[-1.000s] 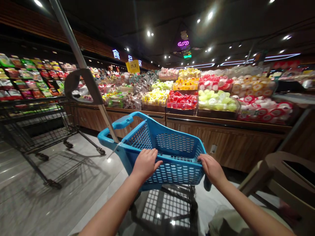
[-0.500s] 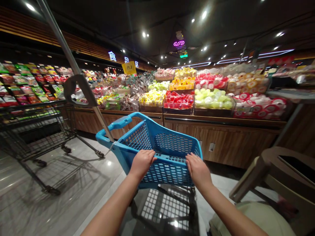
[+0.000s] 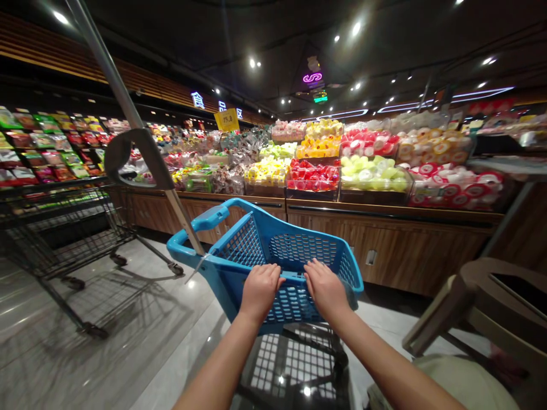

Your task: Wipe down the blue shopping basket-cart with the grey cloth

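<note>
A small blue plastic shopping cart [image 3: 294,304] stands in front of me, its perforated basket seen from the side. My left hand [image 3: 261,287] is closed over the near top rim, fingers curled inward. Farther right on the same rim, my right hand [image 3: 323,285] also grips, with its fingertips over the edge. A narrow gap separates the two hands. Inside the basket I see no goods, though the hands and near wall hide part of its floor. The cart's blue handle [image 3: 209,218] points left, beside a slanting grey pole with a looped grip [image 3: 141,159].
Candy bins [image 3: 316,176] fill a wooden counter [image 3: 393,245] behind the cart. A dark wire cart [image 3: 68,228] stands at left. On the right, a brown stool [image 3: 482,279] carries a dark flat device [image 3: 523,293]. A yellow price sign [image 3: 226,119] rises above the candy.
My right hand has slid left along the rim, closer to my left hand. The blue cart and my left hand sit slightly farther right in view.
</note>
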Available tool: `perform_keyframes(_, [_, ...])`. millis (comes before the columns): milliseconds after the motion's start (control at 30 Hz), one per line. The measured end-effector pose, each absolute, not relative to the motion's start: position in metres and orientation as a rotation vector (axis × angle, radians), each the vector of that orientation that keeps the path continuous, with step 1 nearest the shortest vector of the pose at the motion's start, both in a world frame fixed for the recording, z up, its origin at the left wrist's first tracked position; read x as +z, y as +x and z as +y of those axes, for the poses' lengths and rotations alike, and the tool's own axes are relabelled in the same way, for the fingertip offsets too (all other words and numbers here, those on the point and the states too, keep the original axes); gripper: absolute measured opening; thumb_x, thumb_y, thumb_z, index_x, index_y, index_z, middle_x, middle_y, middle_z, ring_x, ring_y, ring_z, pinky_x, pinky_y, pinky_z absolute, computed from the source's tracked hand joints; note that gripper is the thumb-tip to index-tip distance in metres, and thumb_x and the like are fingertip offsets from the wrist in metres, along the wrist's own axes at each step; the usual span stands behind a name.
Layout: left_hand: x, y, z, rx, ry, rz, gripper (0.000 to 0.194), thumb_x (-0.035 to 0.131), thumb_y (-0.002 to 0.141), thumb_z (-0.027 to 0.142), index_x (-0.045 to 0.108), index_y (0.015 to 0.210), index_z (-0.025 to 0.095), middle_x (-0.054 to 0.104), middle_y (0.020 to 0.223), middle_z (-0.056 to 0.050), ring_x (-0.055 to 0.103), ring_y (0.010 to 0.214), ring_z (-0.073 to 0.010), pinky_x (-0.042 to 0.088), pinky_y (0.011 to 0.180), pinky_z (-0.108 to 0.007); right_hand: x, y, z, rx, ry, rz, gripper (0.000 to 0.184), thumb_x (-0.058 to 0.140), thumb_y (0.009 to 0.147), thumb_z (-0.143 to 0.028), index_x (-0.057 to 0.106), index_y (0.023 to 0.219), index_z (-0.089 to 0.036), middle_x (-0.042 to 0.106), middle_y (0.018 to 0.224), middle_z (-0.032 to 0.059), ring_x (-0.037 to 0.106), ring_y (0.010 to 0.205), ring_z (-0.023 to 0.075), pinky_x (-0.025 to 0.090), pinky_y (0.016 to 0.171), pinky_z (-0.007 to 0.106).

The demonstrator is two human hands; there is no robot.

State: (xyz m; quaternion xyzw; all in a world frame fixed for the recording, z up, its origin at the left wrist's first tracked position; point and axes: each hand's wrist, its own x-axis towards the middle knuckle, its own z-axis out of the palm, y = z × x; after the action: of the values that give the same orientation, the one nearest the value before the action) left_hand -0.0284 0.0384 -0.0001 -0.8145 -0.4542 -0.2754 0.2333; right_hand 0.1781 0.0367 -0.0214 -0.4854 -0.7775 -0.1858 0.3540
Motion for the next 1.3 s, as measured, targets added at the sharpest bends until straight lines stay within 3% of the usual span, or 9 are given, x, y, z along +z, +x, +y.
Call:
perform_keyframes(200, [0.001, -0.023, 0.034, -0.811, -2.248, -1.277, 0.023, 0.052, 0.095, 0.032, 0.065, 0.108, 0.019, 0.072, 0.11, -0.008, 0.065, 0.102, -0.0243, 0.038, 0.104, -0.049, -0.032, 0.215, 0.026, -0.572, -1.323, -2.121, 0.034, 0.05, 0.094, -0.033, 0.063, 0.121, -0.018, 0.062, 0.128, 0.013, 0.048, 0.126, 0.0365, 0.033, 0.106, 0.062])
perform_keyframes(467, [0.001, -0.011, 0.031, -0.797, -2.239, -1.312, 0.022, 0.052, 0.095, 0.032, 0.064, 0.105, 0.017, 0.072, 0.107, -0.009, 0.064, 0.097, -0.0244, 0.044, 0.096, -0.046, -0.059, 0.267, 0.029, -0.566, -1.329, -2.009, 0.037, 0.041, 0.098, -0.036, 0.059, 0.124, -0.017, 0.064, 0.119, 0.0122, 0.056, 0.116, 0.0276, 0.041, 0.104, 0.048])
perform_keyframes(600, [0.0, -0.002, 0.027, -0.79, -2.227, -1.348, 0.022, 0.054, 0.094, 0.032, 0.064, 0.105, 0.016, 0.071, 0.106, -0.01, 0.063, 0.096, -0.0253, 0.045, 0.092, -0.045, -0.051, 0.245, 0.029, -0.543, -1.345, -1.989, 0.032, 0.04, 0.098, -0.029, 0.062, 0.117, -0.016, 0.066, 0.115, 0.011, 0.055, 0.116, 0.0279, 0.04, 0.105, 0.049])
perform_keyframes(800, [0.002, 0.003, 0.022, -0.804, -2.221, -1.331, 0.022, 0.052, 0.095, 0.031, 0.064, 0.104, 0.015, 0.071, 0.106, -0.01, 0.062, 0.095, -0.0255, 0.045, 0.088, -0.043, -0.04, 0.188, 0.023, -0.534, -1.254, -2.009, 0.033, 0.043, 0.096, -0.021, 0.061, 0.123, -0.019, 0.063, 0.123, 0.0093, 0.046, 0.126, 0.0293, 0.032, 0.11, 0.051])
perform_keyframes(1000, [0.007, -0.002, 0.02, -0.823, -2.245, -1.316, 0.02, 0.052, 0.095, 0.032, 0.064, 0.1, 0.018, 0.071, 0.1, -0.009, 0.063, 0.092, -0.0252, 0.046, 0.085, -0.043, -0.042, 0.193, 0.024, -0.564, -1.196, -2.072, 0.036, 0.043, 0.096, -0.023, 0.058, 0.129, -0.021, 0.062, 0.126, 0.009, 0.049, 0.123, 0.0269, 0.036, 0.107, 0.047])
perform_keyframes(1133, [0.007, -0.004, 0.021, -0.83, -2.263, -1.296, 0.019, 0.051, 0.095, 0.031, 0.063, 0.104, 0.018, 0.071, 0.1, -0.008, 0.063, 0.093, -0.0243, 0.045, 0.09, -0.044, -0.048, 0.218, 0.025, -0.6, -1.2, -2.096, 0.037, 0.043, 0.097, -0.027, 0.056, 0.131, -0.021, 0.06, 0.129, 0.0089, 0.05, 0.123, 0.0269, 0.036, 0.107, 0.047])
perform_keyframes(1300, [0.012, -0.018, 0.021, -0.769, -2.257, -1.244, 0.015, 0.05, 0.095, 0.03, 0.062, 0.098, 0.022, 0.068, 0.086, -0.003, 0.061, 0.086, -0.0214, 0.039, 0.1, -0.045, -0.057, 0.251, 0.026, -0.622, -1.237, -2.043, 0.036, 0.042, 0.097, -0.029, 0.057, 0.13, -0.022, 0.061, 0.126, 0.0097, 0.053, 0.118, 0.0266, 0.04, 0.103, 0.047])
